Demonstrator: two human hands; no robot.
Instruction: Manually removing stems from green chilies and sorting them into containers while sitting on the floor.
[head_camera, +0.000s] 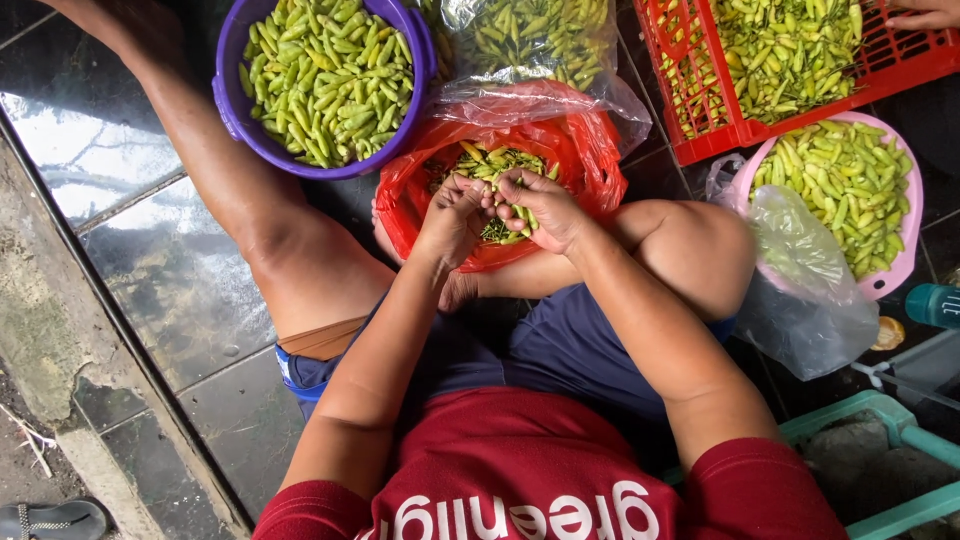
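I sit on a dark tiled floor with a red plastic bag (590, 150) between my legs, holding green chillies (492, 162). My left hand (452, 215) and my right hand (545, 210) meet over the bag's mouth. Both are closed around small green chillies, fingertips touching each other. My forearms reach forward from my red shirt.
A purple basin (228, 110) full of green chillies stands at the upper left. A clear bag of chillies (530, 40) lies behind the red bag. A red crate (700, 120) and a pink bowl (905, 250) hold more chillies at the right. Another person's hand (925, 14) shows at the top right.
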